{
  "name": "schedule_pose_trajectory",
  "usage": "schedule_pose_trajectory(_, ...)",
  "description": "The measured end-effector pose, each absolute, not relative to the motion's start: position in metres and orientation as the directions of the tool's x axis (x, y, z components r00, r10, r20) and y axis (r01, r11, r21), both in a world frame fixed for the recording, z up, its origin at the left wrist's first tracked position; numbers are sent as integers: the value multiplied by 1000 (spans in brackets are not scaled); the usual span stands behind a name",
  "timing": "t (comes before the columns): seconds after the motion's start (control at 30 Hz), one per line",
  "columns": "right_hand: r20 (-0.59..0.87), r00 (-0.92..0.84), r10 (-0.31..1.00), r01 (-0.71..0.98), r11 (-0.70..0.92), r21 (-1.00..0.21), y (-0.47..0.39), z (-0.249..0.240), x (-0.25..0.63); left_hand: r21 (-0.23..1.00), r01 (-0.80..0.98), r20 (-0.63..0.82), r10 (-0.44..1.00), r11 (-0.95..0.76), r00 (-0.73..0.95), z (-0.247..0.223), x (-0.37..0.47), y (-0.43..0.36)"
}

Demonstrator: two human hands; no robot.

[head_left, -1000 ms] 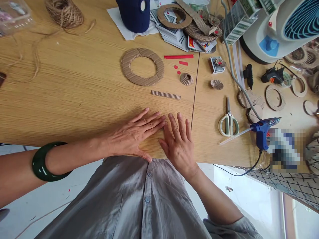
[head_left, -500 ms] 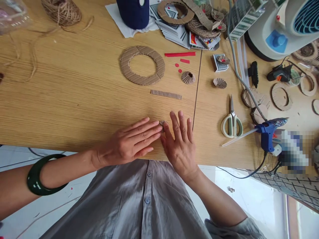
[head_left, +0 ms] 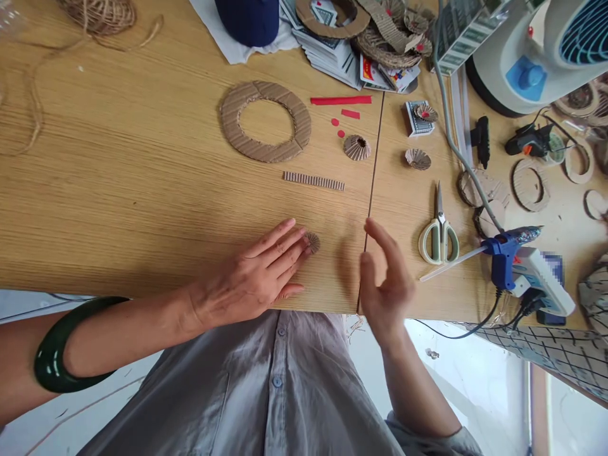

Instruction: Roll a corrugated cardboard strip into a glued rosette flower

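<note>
Under the fingertips of my left hand (head_left: 259, 269) lies a small pleated cardboard rosette (head_left: 312, 242), flat on the table near its front edge. The fingers are stretched out and cover part of it. My right hand (head_left: 387, 278) is raised to the right of it, blurred, thumb and fingers apart with nothing between them. Beyond the rosette lie a corrugated cardboard strip (head_left: 313, 181) and a flat cardboard ring (head_left: 228, 120). A pleated cardboard cone (head_left: 356, 147), two red paper dots (head_left: 335, 122) and red paper strips (head_left: 341, 101) lie near the ring.
Scissors (head_left: 439, 237) and a blue glue gun (head_left: 506, 253) lie to the right, beside a white power strip (head_left: 546, 278). A grey cable (head_left: 451, 133) runs down from the back. Twine (head_left: 102, 12), playing cards (head_left: 332, 60) and a fan (head_left: 513, 57) stand farther off.
My right hand has lifted off the rosette and moved right, toward the scissors. My left hand stays with its fingertips on the rosette. The view has shifted slightly.
</note>
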State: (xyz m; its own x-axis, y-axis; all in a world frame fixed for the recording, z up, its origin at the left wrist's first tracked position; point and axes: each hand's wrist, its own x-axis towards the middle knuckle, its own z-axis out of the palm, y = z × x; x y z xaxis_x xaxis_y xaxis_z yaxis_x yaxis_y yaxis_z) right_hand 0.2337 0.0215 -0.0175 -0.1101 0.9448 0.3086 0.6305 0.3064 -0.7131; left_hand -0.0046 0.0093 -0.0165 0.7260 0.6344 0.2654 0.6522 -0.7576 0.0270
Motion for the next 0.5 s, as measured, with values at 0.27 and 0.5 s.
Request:
schedule_pose_trajectory(0.27, 416, -423, 805, 684, 584, -436, 16, -20, 246, -66, 629, 257, 596, -775, 761, -17, -3, 8)
schedule_pose_trajectory(0.5, 302, -656, 691, 622, 722, -302, 10, -35, 217, 67, 666, 283, 655, -743, 701, -22, -5, 5)
